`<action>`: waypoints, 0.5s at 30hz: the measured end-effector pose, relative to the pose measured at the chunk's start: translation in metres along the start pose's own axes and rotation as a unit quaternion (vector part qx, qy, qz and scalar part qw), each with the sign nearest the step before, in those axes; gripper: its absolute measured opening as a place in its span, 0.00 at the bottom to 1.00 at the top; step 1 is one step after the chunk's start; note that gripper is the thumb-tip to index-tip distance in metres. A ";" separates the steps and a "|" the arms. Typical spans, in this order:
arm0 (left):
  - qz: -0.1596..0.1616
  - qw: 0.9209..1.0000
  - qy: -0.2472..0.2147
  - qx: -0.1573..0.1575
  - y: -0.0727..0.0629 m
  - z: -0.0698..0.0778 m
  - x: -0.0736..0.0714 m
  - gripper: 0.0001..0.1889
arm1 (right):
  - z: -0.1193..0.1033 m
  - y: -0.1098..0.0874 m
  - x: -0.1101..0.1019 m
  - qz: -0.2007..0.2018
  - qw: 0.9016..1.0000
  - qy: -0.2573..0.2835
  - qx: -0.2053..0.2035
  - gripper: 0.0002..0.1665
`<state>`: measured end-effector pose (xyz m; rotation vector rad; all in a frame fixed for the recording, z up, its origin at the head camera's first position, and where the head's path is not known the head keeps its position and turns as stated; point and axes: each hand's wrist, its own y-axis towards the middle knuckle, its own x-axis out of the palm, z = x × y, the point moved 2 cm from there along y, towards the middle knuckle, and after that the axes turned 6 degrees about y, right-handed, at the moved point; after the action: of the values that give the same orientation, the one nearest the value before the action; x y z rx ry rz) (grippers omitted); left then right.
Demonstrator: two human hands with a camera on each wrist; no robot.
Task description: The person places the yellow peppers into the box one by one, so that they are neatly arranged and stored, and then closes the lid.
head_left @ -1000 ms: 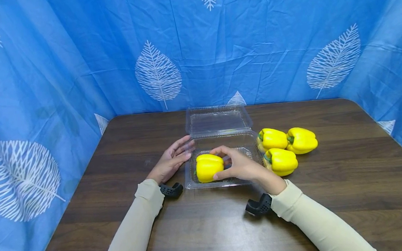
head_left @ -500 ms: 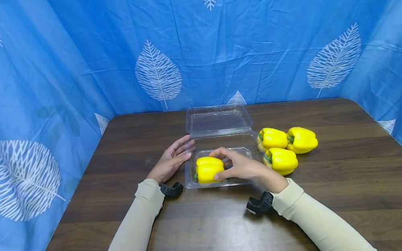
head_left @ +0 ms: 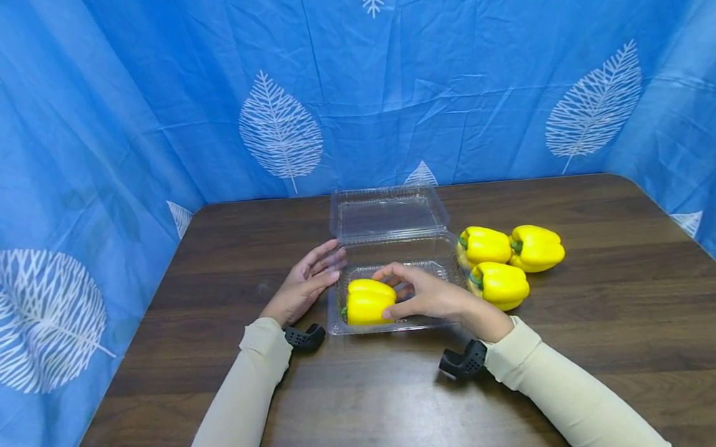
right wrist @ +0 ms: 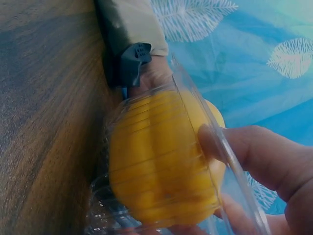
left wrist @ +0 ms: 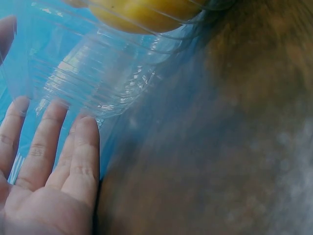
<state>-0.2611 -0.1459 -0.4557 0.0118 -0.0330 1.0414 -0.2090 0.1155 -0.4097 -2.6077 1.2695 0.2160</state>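
A yellow bell pepper (head_left: 369,301) sits low in the near left part of a clear plastic clamshell container (head_left: 368,328). My right hand (head_left: 429,294) reaches over the near rim and grips the pepper's right end, thumb in front and fingers behind. In the right wrist view, the thumb presses the pepper (right wrist: 161,156), seen through the ribbed wall. My left hand (head_left: 302,286) touches the container's left side with its fingers extended. In the left wrist view, the fingertips of my left hand (left wrist: 49,171) lie against the ribbed plastic.
The container's lid (head_left: 389,213) is folded back, away from me. Right of the container lie more yellow bell peppers: a near one (head_left: 501,285), a back one (head_left: 486,246) and a far right one (head_left: 537,247). A blue leaf-print curtain (head_left: 474,83) hangs behind the wooden table (head_left: 630,298).
The pepper in my right hand has gone down and slightly left inside the container. Its stem end now faces the left wall. My left hand has stayed in place.
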 end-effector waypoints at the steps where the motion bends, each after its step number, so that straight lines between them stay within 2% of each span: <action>1: 0.001 1.000 0.001 -0.002 0.000 0.000 0.000 0.37 | 0.000 0.000 0.000 0.001 1.000 -0.001 0.000 0.37; 6: 0.002 1.000 0.001 -0.011 0.001 0.001 0.002 0.37 | 0.000 -0.003 -0.003 -0.001 1.000 -0.004 -0.015 0.36; 15: 0.005 1.000 0.006 -0.006 -0.001 0.001 0.001 0.37 | -0.004 -0.011 -0.011 -0.008 0.999 -0.009 -0.036 0.33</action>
<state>-0.2598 -0.1458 -0.4546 -0.0066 -0.0284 1.0505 -0.2063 0.1292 -0.4017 -2.6690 1.2580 0.2868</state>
